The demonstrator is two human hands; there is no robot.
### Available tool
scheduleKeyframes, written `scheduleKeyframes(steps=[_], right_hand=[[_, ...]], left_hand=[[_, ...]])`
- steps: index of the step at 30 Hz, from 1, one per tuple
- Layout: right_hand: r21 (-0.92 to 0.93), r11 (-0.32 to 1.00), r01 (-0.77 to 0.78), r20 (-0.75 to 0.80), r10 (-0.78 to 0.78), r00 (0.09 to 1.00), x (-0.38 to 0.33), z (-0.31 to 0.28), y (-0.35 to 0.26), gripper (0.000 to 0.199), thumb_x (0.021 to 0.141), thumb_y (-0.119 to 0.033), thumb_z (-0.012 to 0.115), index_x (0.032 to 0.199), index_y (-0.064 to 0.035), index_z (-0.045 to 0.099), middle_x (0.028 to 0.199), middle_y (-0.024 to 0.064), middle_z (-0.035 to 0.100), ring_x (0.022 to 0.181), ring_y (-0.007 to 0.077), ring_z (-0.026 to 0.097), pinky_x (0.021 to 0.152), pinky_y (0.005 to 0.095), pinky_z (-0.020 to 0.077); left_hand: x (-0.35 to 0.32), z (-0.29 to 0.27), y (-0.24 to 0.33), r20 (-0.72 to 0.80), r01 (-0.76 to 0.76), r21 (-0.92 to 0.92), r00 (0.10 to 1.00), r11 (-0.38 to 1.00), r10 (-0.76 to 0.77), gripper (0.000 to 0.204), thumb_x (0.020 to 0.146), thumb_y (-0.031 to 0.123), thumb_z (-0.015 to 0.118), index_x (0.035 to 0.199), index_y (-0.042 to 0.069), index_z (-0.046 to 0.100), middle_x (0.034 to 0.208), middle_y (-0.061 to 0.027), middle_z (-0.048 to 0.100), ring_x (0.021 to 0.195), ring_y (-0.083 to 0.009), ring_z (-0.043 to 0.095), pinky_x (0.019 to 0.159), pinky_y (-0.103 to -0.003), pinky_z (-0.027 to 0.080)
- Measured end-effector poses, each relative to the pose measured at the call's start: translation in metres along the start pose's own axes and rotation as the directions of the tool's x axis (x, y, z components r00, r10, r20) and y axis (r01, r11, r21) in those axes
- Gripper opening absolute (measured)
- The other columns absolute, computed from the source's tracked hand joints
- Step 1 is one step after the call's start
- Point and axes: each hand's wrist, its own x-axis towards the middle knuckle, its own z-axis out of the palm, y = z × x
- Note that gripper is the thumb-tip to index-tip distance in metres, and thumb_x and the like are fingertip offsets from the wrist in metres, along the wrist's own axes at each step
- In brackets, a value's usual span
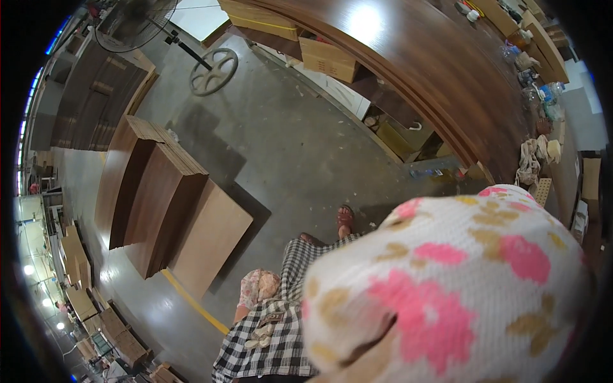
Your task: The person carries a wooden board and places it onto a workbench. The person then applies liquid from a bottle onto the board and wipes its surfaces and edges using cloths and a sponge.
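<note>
A white sleeve with pink and tan flowers (440, 287) covers my raised right arm and fills the lower right, very close. My right hand does not show. Lower and to the left, my left hand (268, 285) appears small beside my black-and-white checked garment (287, 319), below a similar flowered sleeve (250, 288). Its fingers are too small to make out, and I see nothing held in it. A pale, bunched bit of cloth (258, 336) lies against the checked garment. One foot in a reddish-brown sandal (345, 219) stands on the floor.
Stacked brown wood panels (156, 198) stand on the grey floor to the left. Glossy dark brown boards (440, 57) lie along the upper right, with bottles (533, 96) and gloves (529, 163) beyond. Cardboard boxes (329, 59) sit beneath them. A pedestal fan (214, 71) stands far off.
</note>
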Motion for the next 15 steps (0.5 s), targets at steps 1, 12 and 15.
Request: scheduleKeyframes(steps=[1, 12, 15], right_hand=[[-0.003, 1.000, 0.002, 0.003, -0.002, 1.000, -0.001, 0.004, -0.002, 0.011, 0.077, -0.012, 0.060, 0.085, -0.0072, 0.064, 0.080, 0.0063, 0.065, 0.062, 0.0201, 0.061, 0.055, 0.0294, 0.0491], [0.062, 0.997, -0.045, 0.047, 0.042, 0.998, -0.013, -0.005, -0.029, 0.014, 0.084, -0.011, 0.057, 0.095, -0.0071, 0.064, 0.087, 0.0065, 0.066, 0.068, 0.0208, 0.063, 0.058, 0.0298, 0.0521], [0.072, 0.994, -0.086, 0.004, 0.086, 0.996, -0.028, -0.018, -0.042, 0.014, 0.086, -0.011, 0.056, 0.097, -0.0071, 0.064, 0.089, 0.0065, 0.067, 0.069, 0.0209, 0.064, 0.058, 0.0299, 0.0530]], left_hand=[[0.004, 0.002, 0.001, 0.012, -0.006, 0.002, 1.000, 1.000, 0.006, 0.029, 0.080, 0.030, 0.054, 0.085, 0.003, 0.064, 0.090, -0.0167, 0.063, 0.088, -0.0318, 0.060, 0.078, -0.039, 0.047], [0.031, -0.002, 0.016, 0.035, -0.030, 0.055, 0.999, 0.998, 0.028, 0.033, 0.084, 0.031, 0.052, 0.094, 0.001, 0.063, 0.098, -0.0174, 0.063, 0.095, -0.0315, 0.059, 0.084, -0.038, 0.045], [0.036, 0.001, 0.022, 0.049, -0.030, 0.063, 0.998, 0.998, 0.027, 0.034, 0.085, 0.031, 0.052, 0.096, 0.001, 0.062, 0.100, -0.0176, 0.063, 0.097, -0.0314, 0.058, 0.085, -0.037, 0.045]])
